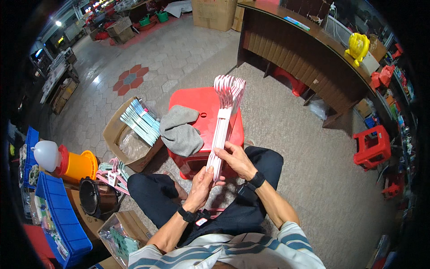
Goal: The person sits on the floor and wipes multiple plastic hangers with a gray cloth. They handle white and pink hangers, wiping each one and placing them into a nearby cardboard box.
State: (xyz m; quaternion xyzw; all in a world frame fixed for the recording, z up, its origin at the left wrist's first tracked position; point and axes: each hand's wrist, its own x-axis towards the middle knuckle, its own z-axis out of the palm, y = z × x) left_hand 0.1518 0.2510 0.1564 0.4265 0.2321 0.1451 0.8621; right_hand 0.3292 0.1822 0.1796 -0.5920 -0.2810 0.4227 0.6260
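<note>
A bundle of pink-and-white plastic hangers (222, 129) is held upright over a red plastic stool (188, 95), its hooks at the far end. My left hand (201, 188) grips the near end of the bundle from the left. Just above it, my right hand (238, 160) holds the bundle's right side, thumb laid across it. A white band wraps the hangers below their hooks. On the stool's left part lies a crumpled grey cloth (181, 131). Blue and pale green hangers (141, 122) rest in an open cardboard box (112, 129) left of the stool.
Pink and green hangers (114, 173) stand by my left knee, near a dark round pot (97, 197) and a blue plastic bin (63, 218). An open carton (134, 225) sits at lower left. A dark wooden desk (302, 40) bears a yellow fan (358, 47); another red stool (372, 148) stands at right.
</note>
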